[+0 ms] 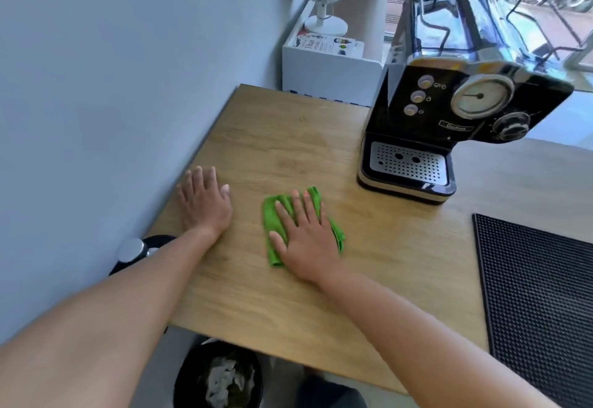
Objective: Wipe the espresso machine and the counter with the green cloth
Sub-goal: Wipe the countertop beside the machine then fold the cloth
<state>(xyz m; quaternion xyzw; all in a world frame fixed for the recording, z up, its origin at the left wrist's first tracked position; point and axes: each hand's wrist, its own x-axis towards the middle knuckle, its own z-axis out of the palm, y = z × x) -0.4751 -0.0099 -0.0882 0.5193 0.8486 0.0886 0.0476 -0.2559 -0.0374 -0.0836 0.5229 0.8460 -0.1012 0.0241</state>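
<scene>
The green cloth [272, 224] lies folded on the wooden counter [288, 138], left of and nearer than the espresso machine. My right hand [305, 237] presses flat on the cloth with fingers spread. My left hand [203, 202] rests flat on the bare wood near the counter's left edge, holding nothing. The black and chrome espresso machine [449, 103] stands at the back right of the counter, with its perforated drip tray [407, 162] facing me.
A black rubber bar mat [539, 295] covers the counter's right side. A bin with crumpled paper [221, 375] sits below the front edge. A white cabinet with a small fan [324, 0] stands behind the counter. A wall runs along the left.
</scene>
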